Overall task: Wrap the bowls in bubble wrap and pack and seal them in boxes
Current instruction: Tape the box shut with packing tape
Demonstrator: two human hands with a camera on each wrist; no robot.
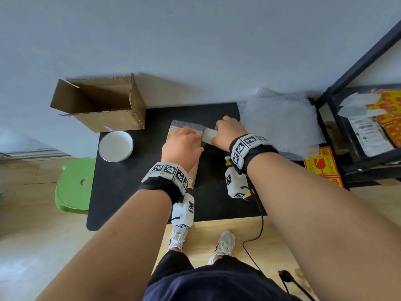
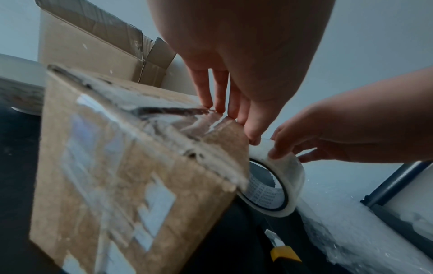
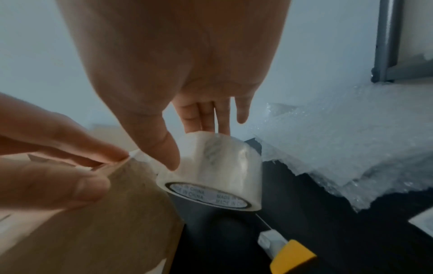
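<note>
A closed cardboard box (image 1: 193, 170) with old tape scraps stands on the black mat (image 1: 134, 192). My left hand (image 1: 184, 137) lies on its top, and its straight fingers (image 2: 221, 103) press clear tape down at the box's (image 2: 131, 157) right top edge. My right hand (image 1: 219, 133) grips a clear tape roll (image 1: 209, 135) just off that edge, thumb on one side and fingers on the other of the roll (image 3: 215, 176). A strip runs from the roll onto the box (image 3: 93, 222). A white bowl (image 1: 115, 146) sits bare to the left.
An open empty cardboard box (image 1: 102, 103) stands at the back left. Bubble wrap sheets (image 1: 280, 124) lie at the back right beside a dark metal shelf (image 1: 347, 131). A yellow utility knife (image 3: 288, 254) lies under my right wrist. A green stool (image 1: 74, 185) stands left of the mat.
</note>
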